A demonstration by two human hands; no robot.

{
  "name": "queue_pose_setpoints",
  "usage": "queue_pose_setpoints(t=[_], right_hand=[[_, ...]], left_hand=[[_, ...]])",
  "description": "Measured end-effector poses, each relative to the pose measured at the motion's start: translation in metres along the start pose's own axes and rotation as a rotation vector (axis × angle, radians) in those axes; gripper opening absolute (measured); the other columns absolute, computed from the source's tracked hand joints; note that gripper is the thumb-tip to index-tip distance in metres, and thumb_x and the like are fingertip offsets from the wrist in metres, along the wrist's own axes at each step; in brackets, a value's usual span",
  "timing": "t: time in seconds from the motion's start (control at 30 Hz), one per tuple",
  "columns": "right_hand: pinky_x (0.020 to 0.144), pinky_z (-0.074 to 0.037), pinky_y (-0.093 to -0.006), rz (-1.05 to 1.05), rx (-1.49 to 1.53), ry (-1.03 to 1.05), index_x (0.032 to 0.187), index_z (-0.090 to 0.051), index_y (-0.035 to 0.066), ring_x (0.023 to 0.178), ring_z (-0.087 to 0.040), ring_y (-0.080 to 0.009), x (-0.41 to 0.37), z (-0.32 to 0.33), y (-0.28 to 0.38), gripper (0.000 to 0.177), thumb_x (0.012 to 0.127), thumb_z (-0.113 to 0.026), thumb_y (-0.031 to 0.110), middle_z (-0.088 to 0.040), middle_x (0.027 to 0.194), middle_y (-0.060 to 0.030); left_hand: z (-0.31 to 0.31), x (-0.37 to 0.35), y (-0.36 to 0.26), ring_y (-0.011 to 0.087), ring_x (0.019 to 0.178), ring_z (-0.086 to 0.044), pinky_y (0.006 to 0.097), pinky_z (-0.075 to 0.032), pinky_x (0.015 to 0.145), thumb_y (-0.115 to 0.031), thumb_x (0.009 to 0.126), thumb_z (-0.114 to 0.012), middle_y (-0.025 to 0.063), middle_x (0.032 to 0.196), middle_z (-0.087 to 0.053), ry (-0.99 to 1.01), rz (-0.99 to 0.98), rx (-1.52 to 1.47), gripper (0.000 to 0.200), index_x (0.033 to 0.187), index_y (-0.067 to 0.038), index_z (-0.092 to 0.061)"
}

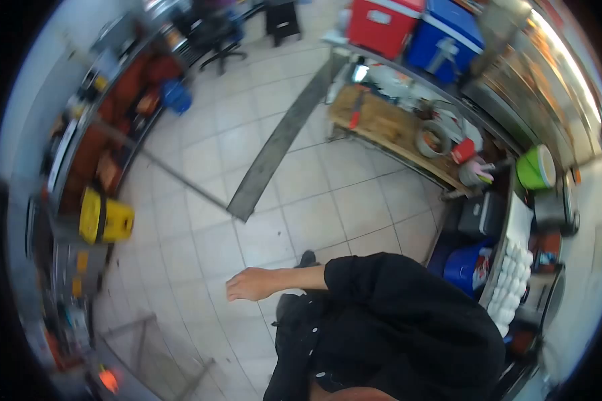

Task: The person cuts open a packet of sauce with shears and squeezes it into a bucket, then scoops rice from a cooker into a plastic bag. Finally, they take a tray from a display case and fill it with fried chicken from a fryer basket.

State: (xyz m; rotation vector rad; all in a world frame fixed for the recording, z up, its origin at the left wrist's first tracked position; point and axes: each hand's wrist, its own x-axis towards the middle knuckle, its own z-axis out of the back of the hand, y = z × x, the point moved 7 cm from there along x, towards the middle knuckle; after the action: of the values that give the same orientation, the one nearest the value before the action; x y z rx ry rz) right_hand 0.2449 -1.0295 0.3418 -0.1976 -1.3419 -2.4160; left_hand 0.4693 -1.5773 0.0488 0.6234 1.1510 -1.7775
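My right hand reaches across the front of my body from a black sleeve. Its fingers are curled in, and nothing shows sticking out of them. Below it lies the light tiled floor, with a dark shoe just behind the wrist. The hand touches no object that I can see. My left hand is out of view.
Ahead runs a long grey strip with a thin bar. A yellow bin stands left. Right are a wooden shelf, a red cooler, a blue cooler, a green bucket and stacked white items.
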Motion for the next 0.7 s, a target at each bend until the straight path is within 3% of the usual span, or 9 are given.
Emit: queue_pose_setpoints(t=[0.23,0.37,0.4,0.43,0.47,0.5,0.53,0.57,0.7], right_hand=[[0.080,-0.053,-0.0417,-0.354,-0.272,-0.494,0.108,-0.064,0.015,0.102,-0.062,-0.0264,-0.089,0.241,-0.065,0.021,0.091,-0.055,0.009,-0.064,0.107,-0.0040],[0.079,-0.051,-0.0443,-0.637,-0.696,-0.756,0.103,-0.066,0.013,0.102,-0.062,-0.0294,-0.219,0.426,-0.126,0.018,0.086,-0.060,0.011,-0.063,0.098,-0.0093],[0.080,-0.051,-0.0451,-0.513,-0.765,-0.937,0.095,-0.068,0.010,0.099,-0.062,-0.0317,-0.255,0.481,-0.117,0.014,0.086,-0.059,0.011,-0.064,0.092,-0.0123],[0.082,-0.050,-0.0458,-0.664,-0.916,-0.905,0.093,-0.069,0.007,0.096,-0.063,-0.0347,-0.304,0.534,-0.142,0.015,0.086,-0.057,0.013,-0.066,0.093,-0.0146],[0.082,-0.051,-0.0454,-0.947,-1.044,-0.939,0.097,-0.070,0.007,0.094,-0.063,-0.0368,-0.336,0.584,-0.122,0.018,0.087,-0.057,0.013,-0.067,0.096,-0.0154],[0.083,-0.051,-0.0460,-0.885,-1.091,-1.234,0.099,-0.070,0.006,0.095,-0.063,-0.0376,-0.392,0.629,-0.120,0.018,0.087,-0.057,0.012,-0.067,0.098,-0.0161],[0.085,-0.051,-0.0458,-0.788,-1.121,-1.421,0.102,-0.070,0.007,0.097,-0.064,-0.0363,-0.431,0.673,-0.102,0.020,0.089,-0.056,0.013,-0.068,0.100,-0.0163],[0.087,-0.051,-0.0453,-0.937,-1.090,-1.636,0.105,-0.071,0.008,0.099,-0.065,-0.0352,-0.481,0.714,-0.096,0.022,0.089,-0.056,0.014,-0.069,0.102,-0.0164],[0.088,-0.051,-0.0450,-1.024,-1.218,-2.121,0.106,-0.069,0.003,0.101,-0.066,-0.0349,-0.619,0.812,-0.046,0.024,0.089,-0.056,0.014,-0.069,0.106,-0.0195]], left_hand=[[-0.231,0.029,-0.154,0.0195,0.070,-0.060,0.0319,-0.045,0.054,-0.039,0.100,-0.047,0.0072,0.087,-0.063,0.433,-0.117,0.458,0.040,0.124,-0.009,-0.057],[-0.392,0.052,-0.303,0.0152,0.064,-0.057,0.0284,-0.041,0.048,-0.038,0.101,-0.047,0.0051,0.083,-0.062,0.585,-0.250,0.446,0.038,0.123,-0.010,-0.058],[-0.436,0.061,-0.351,0.0141,0.063,-0.057,0.0276,-0.041,0.047,-0.038,0.101,-0.047,0.0046,0.082,-0.061,0.649,-0.261,0.398,0.037,0.123,-0.010,-0.058],[-0.483,0.083,-0.399,0.0130,0.061,-0.056,0.0267,-0.040,0.046,-0.037,0.101,-0.047,0.0041,0.081,-0.061,0.774,-0.158,0.272,0.036,0.123,-0.010,-0.058],[-0.496,0.056,-0.453,0.0134,0.065,-0.058,0.0261,-0.043,0.048,-0.038,0.101,-0.048,0.0050,0.088,-0.065,0.552,-0.527,0.452,0.041,0.131,-0.011,-0.055],[-0.519,0.018,-0.496,0.0165,0.076,-0.060,0.0277,-0.047,0.057,-0.040,0.101,-0.049,0.0072,0.101,-0.066,0.579,-0.696,0.296,0.043,0.133,-0.012,-0.053],[-0.538,-0.037,-0.530,0.0182,0.082,-0.061,0.0303,-0.048,0.062,-0.040,0.101,-0.049,0.0085,0.107,-0.065,0.508,-0.730,0.217,0.044,0.135,-0.013,-0.052],[-0.565,-0.087,-0.558,0.0199,0.088,-0.061,0.0329,-0.049,0.068,-0.040,0.102,-0.049,0.0098,0.113,-0.063,0.451,-0.771,0.119,0.044,0.137,-0.013,-0.051],[-0.677,-0.148,-0.591,0.0247,0.100,-0.061,0.0382,-0.049,0.076,-0.042,0.101,-0.049,0.0130,0.124,-0.060,0.564,-0.806,0.083,0.046,0.139,-0.015,-0.049]])
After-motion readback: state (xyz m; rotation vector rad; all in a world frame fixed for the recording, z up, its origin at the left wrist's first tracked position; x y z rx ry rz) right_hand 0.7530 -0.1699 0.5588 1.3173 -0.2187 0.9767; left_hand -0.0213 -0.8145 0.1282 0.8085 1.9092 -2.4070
